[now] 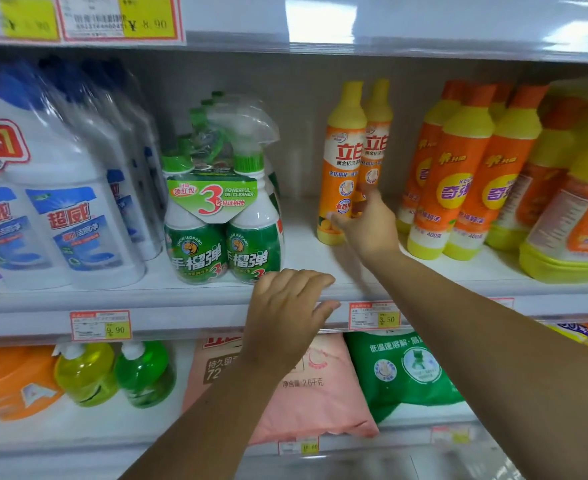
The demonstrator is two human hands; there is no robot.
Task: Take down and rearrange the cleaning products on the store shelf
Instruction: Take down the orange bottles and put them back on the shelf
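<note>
Shelf edge [181,301] is steadying the left hand [291,315], grip slack, while the right hand [368,232] is clamping the orange bottle [341,157] to pull it.

orange-yellow bottle [343,168], green-white spray bottles [223,230]

Red-bordered price tags with yellow price boxes sit on the white shelf rails. At top left, one tag [123,17] reads 8.90. On the rail below, a tag [100,325] at the left reads 9.90 and another [374,315] further right reads 3.50. On the lower shelf, an orange jug [12,382], a yellow-green pump bottle [86,374] and a green pump bottle [145,374] stand in a row. To their right a pink bag [306,386] lies just beside a green bag [403,368]. A blurred tag [299,446] hangs below the pink bag.
</note>
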